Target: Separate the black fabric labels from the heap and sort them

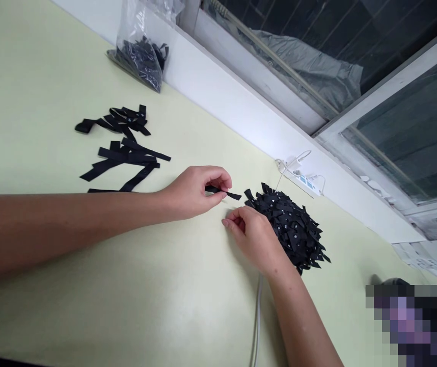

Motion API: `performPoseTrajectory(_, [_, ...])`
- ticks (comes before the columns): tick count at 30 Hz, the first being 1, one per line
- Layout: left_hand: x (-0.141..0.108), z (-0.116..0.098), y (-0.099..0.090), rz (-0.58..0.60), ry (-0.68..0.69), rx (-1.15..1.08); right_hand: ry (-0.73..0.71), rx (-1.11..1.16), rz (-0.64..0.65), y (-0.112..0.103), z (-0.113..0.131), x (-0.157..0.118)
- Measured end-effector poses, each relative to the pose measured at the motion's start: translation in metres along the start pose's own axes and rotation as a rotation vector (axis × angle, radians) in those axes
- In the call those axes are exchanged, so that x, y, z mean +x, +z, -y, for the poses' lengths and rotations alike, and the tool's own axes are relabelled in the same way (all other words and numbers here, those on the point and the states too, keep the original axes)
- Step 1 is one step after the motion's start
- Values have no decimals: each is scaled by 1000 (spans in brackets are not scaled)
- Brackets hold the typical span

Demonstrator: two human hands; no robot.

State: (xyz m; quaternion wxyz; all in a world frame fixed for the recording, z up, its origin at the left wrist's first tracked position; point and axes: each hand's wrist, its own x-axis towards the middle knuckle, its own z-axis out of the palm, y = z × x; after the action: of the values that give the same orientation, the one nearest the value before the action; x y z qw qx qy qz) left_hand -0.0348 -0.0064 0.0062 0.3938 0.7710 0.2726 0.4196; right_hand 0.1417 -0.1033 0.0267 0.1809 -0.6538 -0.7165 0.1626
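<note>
One narrow black fabric strip (235, 195) is being pinched between the thumb and fingers of the left hand (191, 191), above the pale green counter (145, 295). Just beside it, the right hand (254, 237) is curling its fingers close to its thumb; I cannot tell whether anything is between them. A dense heap of short black fabric pieces (293, 224), dotted with small white marks, is lying right behind that hand. Loose black ribbon-like lengths (127, 156) are lying beyond the left forearm, and a clear plastic bag of black pieces (144, 58) is standing farther back, near the white power strip's (304, 182) wall ledge.
</note>
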Motion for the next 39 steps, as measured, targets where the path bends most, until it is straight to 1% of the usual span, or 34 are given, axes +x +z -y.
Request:
performPoseTrajectory(8, [-1,-2,-1,16,7,47,-11,-83,-29,3,1,-2])
performPoseTrajectory(13, [-1,-2,-1,17,7,49,1,-181,-48,9,4,-3])
performPoseTrajectory(17, [-1,0,0,26,23,41,-22,-261,-62,13,8,-4])
performPoseTrajectory(19, [-1,0,0,29,26,40,-50,-258,-54,12,10,-5])
performPoseTrajectory(21, [0,0,-1,33,30,38,-96,-179,-53,9,13,-7])
performPoseTrajectory(23, [0,1,-2,49,31,36,-151,-40,-106,5,15,-9])
performPoseTrajectory(24, [0,1,-2,66,38,41,-171,29,-169,3,16,-10])
performPoseTrajectory(26, [-2,0,-1,127,90,64,-183,130,-344,-2,15,-11])
performPoseTrajectory(28, [-6,-2,1,211,187,95,-160,186,-496,-3,12,-11])
performPoseTrajectory(29, [-9,-3,2,249,238,110,-144,213,-530,-3,10,-11])
performPoseTrajectory(30, [-11,-4,4,278,282,125,-131,249,-529,-2,8,-10])
performPoseTrajectory(31, [-13,-4,5,294,316,140,-117,298,-500,0,6,-9])
performPoseTrajectory(33, [-16,-5,7,298,357,158,-80,431,-404,4,2,-6])
performPoseTrajectory(36, [-14,-4,7,233,372,136,15,650,-296,8,-1,-1])
performPoseTrajectory(39, [-10,-1,5,166,342,105,75,749,-269,9,-2,1])
